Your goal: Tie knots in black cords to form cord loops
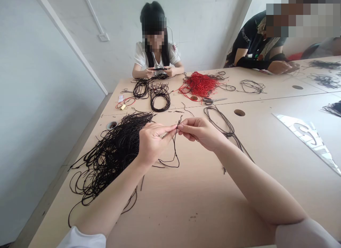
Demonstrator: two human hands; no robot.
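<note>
Near the middle of the view, my left hand (156,139) pinches a thin black cord (175,148) between thumb and index finger. My right hand (198,130) pinches the same cord, its fingertips almost touching those of the left. A short end of cord sticks up above the fingertips, and a loop hangs below onto the table. Beside and partly behind my left hand lies a large tangled pile of black cords (117,148). Longer dark cords (221,120) lie looped on the table beyond my right wrist.
The wooden table (186,205) also holds black cord bundles (160,102), a red cord pile (201,85), black-handled scissors (209,101), a roll of tape (112,125) and a clear plate (306,138). Two people (157,59) sit across, one holding a phone (160,69). Round holes pierce the tabletop.
</note>
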